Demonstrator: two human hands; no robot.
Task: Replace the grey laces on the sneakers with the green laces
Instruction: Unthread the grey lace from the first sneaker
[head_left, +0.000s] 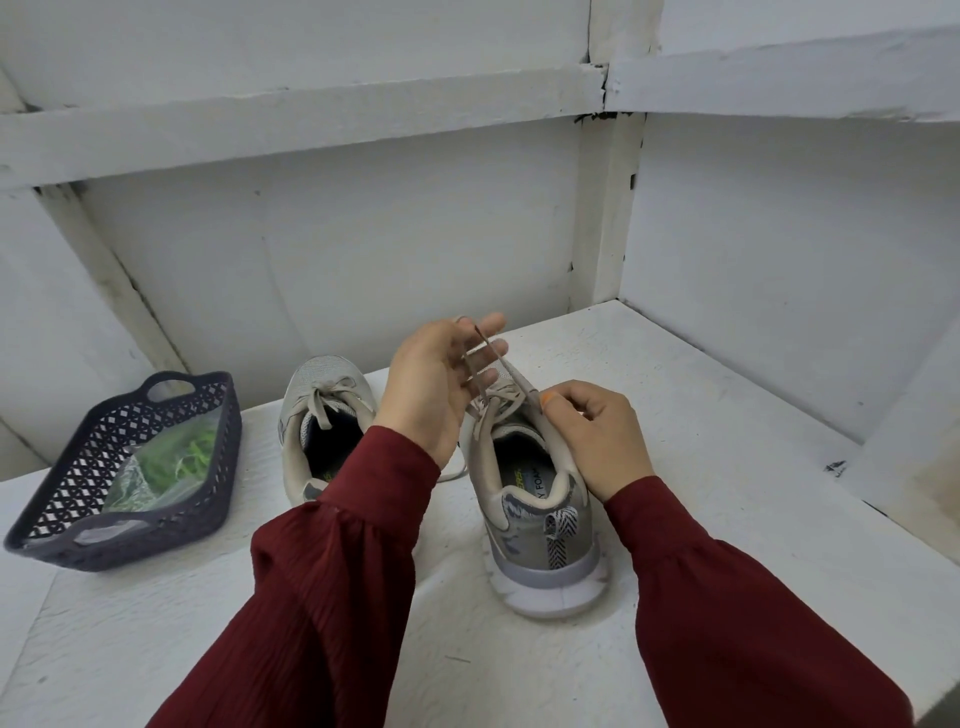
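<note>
Two grey sneakers stand on the white table with their heels toward me. The left sneaker (322, 415) is still tied with a grey lace. My hands work over the right sneaker (540, 525). My left hand (436, 384) is raised above its tongue with fingers spread and nearly straight, and a loop of the grey lace (498, 364) runs taut across them. My right hand (597, 436) pinches a strand of the same lace between thumb and forefinger at the sneaker's right side. The green laces (182, 457) lie in a clear plastic bag inside the basket.
A dark perforated plastic basket (62, 540) with handles sits at the left of the table. White panelled walls close in behind and to the right. A step in the surface runs along the right edge.
</note>
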